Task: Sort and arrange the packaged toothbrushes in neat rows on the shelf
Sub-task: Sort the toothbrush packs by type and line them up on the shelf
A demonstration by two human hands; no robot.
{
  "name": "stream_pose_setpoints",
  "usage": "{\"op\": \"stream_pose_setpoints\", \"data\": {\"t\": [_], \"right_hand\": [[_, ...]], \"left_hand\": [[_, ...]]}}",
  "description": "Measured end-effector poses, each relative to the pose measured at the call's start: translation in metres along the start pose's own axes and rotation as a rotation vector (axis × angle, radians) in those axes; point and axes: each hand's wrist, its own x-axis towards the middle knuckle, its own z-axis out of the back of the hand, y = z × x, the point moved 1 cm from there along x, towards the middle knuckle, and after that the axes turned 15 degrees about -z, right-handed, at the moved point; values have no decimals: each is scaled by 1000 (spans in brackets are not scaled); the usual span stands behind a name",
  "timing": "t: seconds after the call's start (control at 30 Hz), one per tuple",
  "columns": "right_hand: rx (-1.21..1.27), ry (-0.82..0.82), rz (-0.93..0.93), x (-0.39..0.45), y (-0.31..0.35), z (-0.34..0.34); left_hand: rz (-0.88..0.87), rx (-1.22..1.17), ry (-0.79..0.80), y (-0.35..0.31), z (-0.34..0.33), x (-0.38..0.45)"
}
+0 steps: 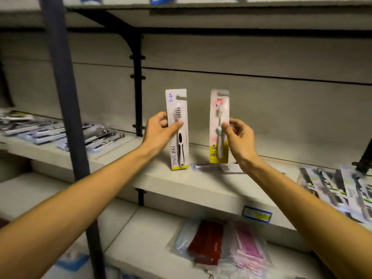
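My left hand [160,130] grips a white packaged toothbrush marked JING PAI [179,152], held upright with its lower edge at the middle shelf [201,186]. My right hand [239,135] pinches a second packaged toothbrush with pink print and a yellow base [217,117], also upright, a little to the right. Another package [218,167] lies flat on the shelf just below the right-hand package.
Packaged toothbrushes lie in a loose pile at the left [60,131] and in overlapping rows at the right [338,188] of the same shelf. A dark metal upright [66,109] crosses the left foreground. The lower shelf holds red and pink packets [223,242]. A blue price tag [256,214] sits on the shelf edge.
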Motion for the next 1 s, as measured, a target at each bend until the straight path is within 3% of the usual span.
{"op": "stream_pose_setpoints", "data": {"t": [0.23,0.53,0.7,1.0], "right_hand": [[63,196,23,-66,3,-83],[-44,155,192,-123,30,-209],[-53,230,145,-152,31,-318],[26,268,-97,-153,27,-492]], "left_hand": [[44,40,-50,-33,86,-29],[65,0,-34,-38,222,-37],[107,26,66,-19,328,-30],[257,180,-49,59,483,3]]}}
